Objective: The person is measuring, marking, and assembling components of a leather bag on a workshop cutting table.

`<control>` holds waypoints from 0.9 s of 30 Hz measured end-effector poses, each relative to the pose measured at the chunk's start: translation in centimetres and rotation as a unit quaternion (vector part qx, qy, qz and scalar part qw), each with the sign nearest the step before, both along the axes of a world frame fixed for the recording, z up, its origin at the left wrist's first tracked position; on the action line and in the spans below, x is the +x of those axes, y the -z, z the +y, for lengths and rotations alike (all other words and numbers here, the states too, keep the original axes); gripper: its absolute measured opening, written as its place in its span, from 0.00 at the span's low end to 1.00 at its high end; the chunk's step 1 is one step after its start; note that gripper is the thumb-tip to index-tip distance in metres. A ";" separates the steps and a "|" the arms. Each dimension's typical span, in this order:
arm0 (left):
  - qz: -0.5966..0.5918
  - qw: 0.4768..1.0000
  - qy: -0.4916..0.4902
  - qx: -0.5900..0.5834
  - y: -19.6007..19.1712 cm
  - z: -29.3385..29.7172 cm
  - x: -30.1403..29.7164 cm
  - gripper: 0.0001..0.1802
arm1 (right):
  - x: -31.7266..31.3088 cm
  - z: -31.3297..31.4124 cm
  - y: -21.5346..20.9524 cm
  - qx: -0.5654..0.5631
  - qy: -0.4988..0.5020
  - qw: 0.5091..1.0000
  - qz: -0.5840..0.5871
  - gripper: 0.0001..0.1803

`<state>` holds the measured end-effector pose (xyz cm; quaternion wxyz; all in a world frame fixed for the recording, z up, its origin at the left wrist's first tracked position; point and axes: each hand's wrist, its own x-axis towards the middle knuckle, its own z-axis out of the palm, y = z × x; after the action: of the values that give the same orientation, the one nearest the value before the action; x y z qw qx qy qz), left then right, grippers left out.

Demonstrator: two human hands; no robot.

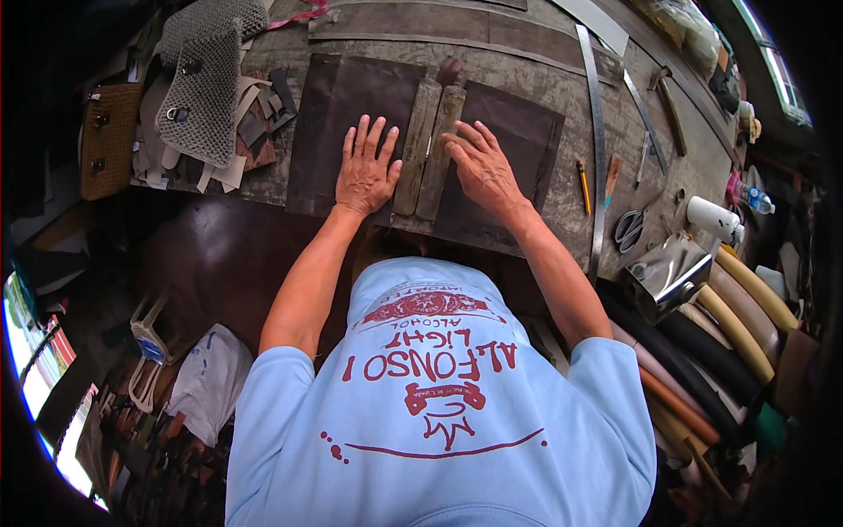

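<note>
Two dark brown sheets, leather by the look of them, lie on the worktable: a left sheet and a right sheet. Between them, side by side, run two worn wooden strips, one left and one right. My left hand rests flat on the left sheet, fingers spread, with the thumb beside the left strip. Over the right sheet, my right hand has its fingers loosely bent and apart, their tips close to the right strip. Nothing shows in either hand. A reddish-brown knob pokes out beyond the strips' far end.
To the right lie a long metal ruler, a yellow pencil, scissors, a metal can and a white bottle. Grey woven pieces, scraps and a brown woven piece crowd the left. Material rolls stand right.
</note>
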<state>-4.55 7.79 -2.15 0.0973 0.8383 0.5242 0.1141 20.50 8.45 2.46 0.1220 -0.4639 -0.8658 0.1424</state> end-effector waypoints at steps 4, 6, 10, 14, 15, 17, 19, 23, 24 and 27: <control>0.009 1.000 0.000 0.003 0.1 0.1 0.1 0.31 | -0.9 1.4 0.9 0.053 -0.007 0.997 -0.064 0.15; 0.010 1.000 -0.001 0.003 0.1 0.0 0.0 0.31 | -0.8 0.9 0.6 0.046 -0.032 0.997 -0.059 0.14; 0.006 1.000 -0.003 0.006 0.5 -0.1 -0.2 0.31 | -0.4 -2.2 -0.8 0.018 -0.124 0.991 -0.056 0.11; -0.002 1.000 -0.001 0.001 0.4 0.0 -0.1 0.31 | 0.8 -4.6 -0.6 -0.042 -0.138 0.990 0.005 0.12; 0.000 1.000 -0.002 0.002 0.3 0.0 0.0 0.31 | 0.8 -4.6 -0.3 -0.036 -0.095 0.994 0.028 0.13; 0.004 1.000 0.000 0.003 0.3 0.0 0.1 0.31 | 0.3 -4.3 0.1 -0.023 -0.051 0.998 0.028 0.14; 0.007 1.000 -0.002 0.002 0.3 0.0 0.0 0.31 | -0.9 -4.0 0.3 -0.006 0.003 1.000 0.027 0.14; 0.005 1.000 0.001 0.004 0.4 0.1 0.0 0.31 | -2.8 -5.3 0.3 0.028 -0.021 0.994 -0.099 0.12; 0.002 1.000 0.000 0.006 0.4 0.1 0.0 0.31 | -2.8 -5.9 0.0 0.028 -0.020 0.995 -0.098 0.12; 0.003 1.000 -0.001 0.006 0.5 0.0 -0.1 0.31 | -2.4 -6.9 -0.9 0.009 -0.104 0.991 -0.089 0.09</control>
<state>-4.63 7.84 -2.60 0.0908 0.8388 0.5243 0.1150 18.15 1.58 3.31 0.0336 -0.3809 -0.9181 0.1045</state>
